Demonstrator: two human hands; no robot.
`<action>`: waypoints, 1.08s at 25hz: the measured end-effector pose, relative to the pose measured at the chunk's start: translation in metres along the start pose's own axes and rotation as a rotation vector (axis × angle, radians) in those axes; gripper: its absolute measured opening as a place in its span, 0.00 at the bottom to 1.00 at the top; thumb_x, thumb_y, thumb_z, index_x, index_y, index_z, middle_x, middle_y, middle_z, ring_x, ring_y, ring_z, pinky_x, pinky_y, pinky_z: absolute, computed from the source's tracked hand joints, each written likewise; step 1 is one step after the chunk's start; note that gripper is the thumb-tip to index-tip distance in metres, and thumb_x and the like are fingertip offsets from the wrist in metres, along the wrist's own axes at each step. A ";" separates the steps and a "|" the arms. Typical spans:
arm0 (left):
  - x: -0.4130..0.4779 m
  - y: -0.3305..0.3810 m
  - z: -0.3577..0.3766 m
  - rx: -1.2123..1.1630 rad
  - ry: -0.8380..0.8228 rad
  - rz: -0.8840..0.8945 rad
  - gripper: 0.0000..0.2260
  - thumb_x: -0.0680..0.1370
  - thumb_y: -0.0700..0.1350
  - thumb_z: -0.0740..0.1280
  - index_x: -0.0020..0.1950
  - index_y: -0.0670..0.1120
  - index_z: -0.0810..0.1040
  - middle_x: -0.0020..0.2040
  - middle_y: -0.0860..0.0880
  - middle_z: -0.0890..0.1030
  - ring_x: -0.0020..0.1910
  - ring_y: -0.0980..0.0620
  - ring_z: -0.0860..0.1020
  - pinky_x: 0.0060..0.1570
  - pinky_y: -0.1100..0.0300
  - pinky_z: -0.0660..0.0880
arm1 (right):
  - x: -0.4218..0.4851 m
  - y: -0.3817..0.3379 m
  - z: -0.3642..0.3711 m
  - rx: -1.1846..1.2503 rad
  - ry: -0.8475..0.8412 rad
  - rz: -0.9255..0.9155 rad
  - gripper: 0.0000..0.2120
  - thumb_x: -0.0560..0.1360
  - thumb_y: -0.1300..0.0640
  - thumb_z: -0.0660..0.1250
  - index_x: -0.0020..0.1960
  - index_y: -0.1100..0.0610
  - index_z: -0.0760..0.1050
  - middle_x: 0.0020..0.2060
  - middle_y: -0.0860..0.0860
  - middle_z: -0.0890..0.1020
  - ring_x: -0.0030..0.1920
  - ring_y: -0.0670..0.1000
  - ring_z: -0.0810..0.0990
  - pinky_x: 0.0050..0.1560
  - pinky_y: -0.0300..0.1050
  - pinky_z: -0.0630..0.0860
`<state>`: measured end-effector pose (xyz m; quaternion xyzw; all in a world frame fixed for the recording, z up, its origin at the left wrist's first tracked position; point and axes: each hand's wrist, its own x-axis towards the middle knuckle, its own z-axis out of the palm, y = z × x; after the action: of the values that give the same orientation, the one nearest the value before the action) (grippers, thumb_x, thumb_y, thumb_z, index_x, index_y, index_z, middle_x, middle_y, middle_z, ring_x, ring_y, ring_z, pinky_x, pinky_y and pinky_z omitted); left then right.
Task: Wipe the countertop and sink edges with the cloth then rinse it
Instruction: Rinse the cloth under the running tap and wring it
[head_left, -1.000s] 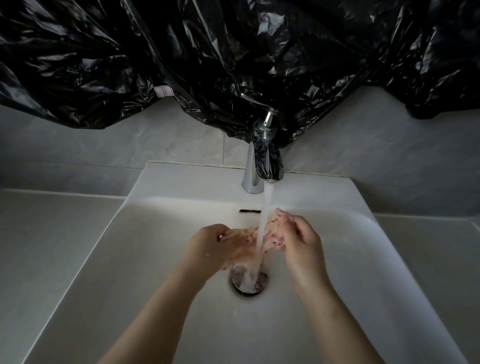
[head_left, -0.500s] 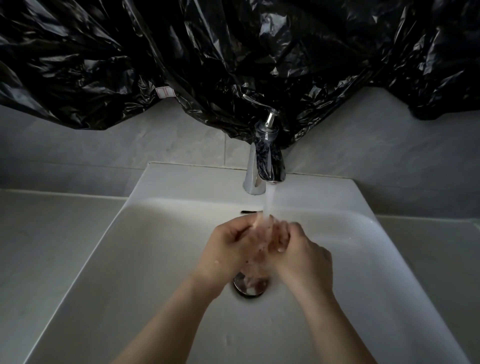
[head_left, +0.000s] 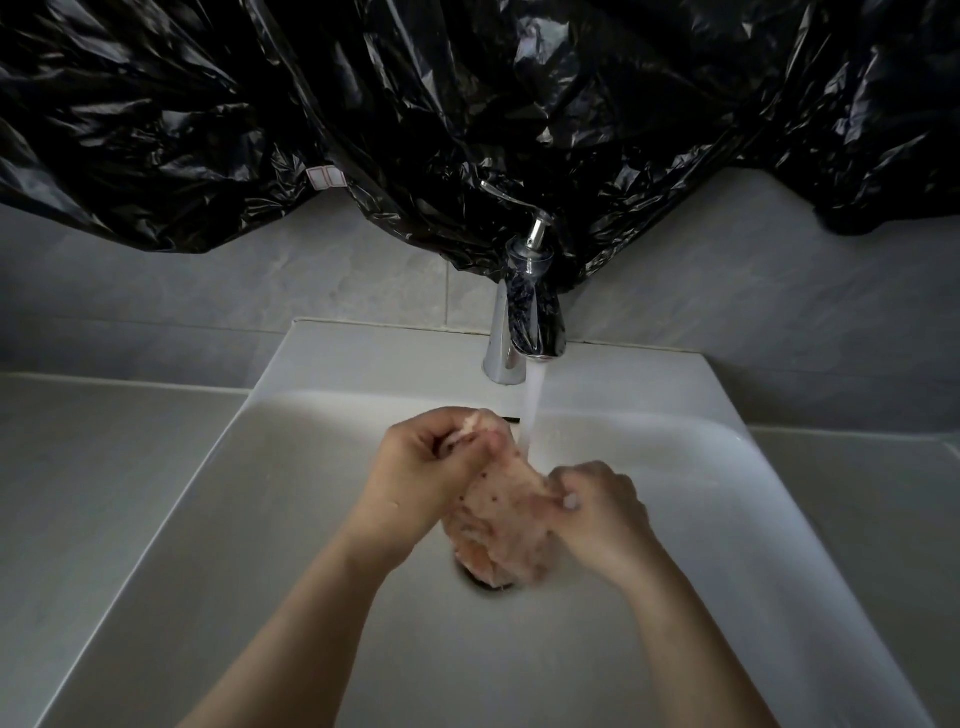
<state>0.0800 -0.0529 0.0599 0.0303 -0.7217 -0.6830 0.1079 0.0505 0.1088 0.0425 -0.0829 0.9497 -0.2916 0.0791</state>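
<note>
Dim, perhaps window-lit; wide-angle edge warping

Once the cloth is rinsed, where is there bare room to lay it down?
The countertop left of the sink is bare up to the wall; a narrower strip lies on its right. The back ledge left of the faucet is free too. The basin's middle is crowded: left hand and right hand grip the cloth under the running water.

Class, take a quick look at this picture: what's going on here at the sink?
A person is rinsing a pale, dark-spotted cloth over the white sink. The left hand grips its upper end and the right hand grips its lower side. Water runs from the chrome tap onto the cloth between the hands. The cloth hangs over the drain. Black plastic sheeting hangs on the wall behind.
</note>
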 end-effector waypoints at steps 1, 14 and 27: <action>0.002 -0.003 -0.003 0.135 -0.066 -0.022 0.08 0.68 0.41 0.74 0.44 0.50 0.79 0.36 0.55 0.81 0.39 0.54 0.79 0.38 0.65 0.76 | 0.002 0.001 -0.001 0.296 0.075 0.010 0.12 0.74 0.56 0.63 0.32 0.50 0.70 0.34 0.47 0.76 0.42 0.53 0.77 0.41 0.44 0.69; 0.006 -0.007 -0.011 -0.495 -0.376 -0.568 0.05 0.72 0.41 0.66 0.45 0.41 0.72 0.36 0.43 0.78 0.31 0.47 0.78 0.32 0.58 0.75 | 0.001 0.000 -0.003 0.869 -0.209 0.135 0.08 0.72 0.55 0.69 0.51 0.52 0.79 0.52 0.52 0.83 0.52 0.54 0.81 0.42 0.41 0.74; 0.004 -0.024 -0.010 1.071 -0.067 -0.303 0.16 0.76 0.57 0.61 0.35 0.48 0.69 0.33 0.51 0.75 0.38 0.46 0.75 0.37 0.59 0.67 | 0.005 0.000 -0.011 0.496 0.513 0.069 0.07 0.80 0.56 0.58 0.51 0.58 0.72 0.39 0.51 0.76 0.41 0.54 0.74 0.37 0.40 0.63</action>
<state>0.0754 -0.0651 0.0371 0.1626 -0.9586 -0.2293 -0.0452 0.0430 0.1140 0.0511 0.0469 0.8413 -0.5215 -0.1342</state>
